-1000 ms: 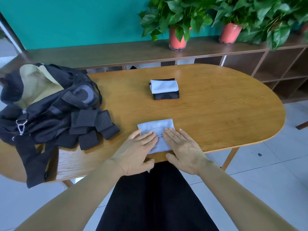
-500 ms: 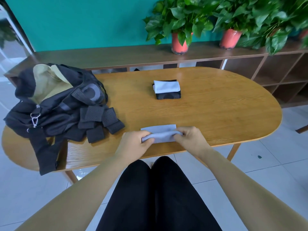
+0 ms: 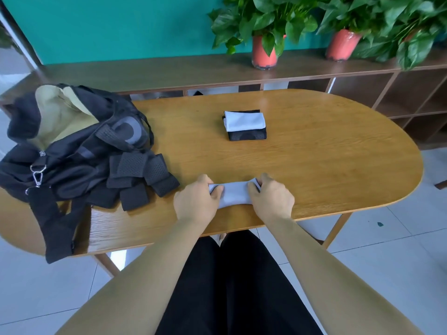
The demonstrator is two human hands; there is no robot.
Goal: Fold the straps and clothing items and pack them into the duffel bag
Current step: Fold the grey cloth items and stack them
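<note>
**Near edge: pale cloth (image 3: 235,195) gripped**

On the table (image 3: 326,165), duffel bag (image 3: 72,146) at left, straps (image 3: 140,175) heaped against it; folded stack (image 3: 244,124) (white over black) mid-table. The left hand (image 3: 196,201) and right hand (image 3: 272,198) clutch the cloth's ends.

Worn: black trousers (image 3: 232,286), plain matte fabric, filling frame at 6 o'clock, dark crease between the legs. Left forearm (image 3: 145,274) and right forearm (image 3: 326,269) bare; left hand (image 3: 196,201) and right hand (image 3: 272,200) bare.
</note>
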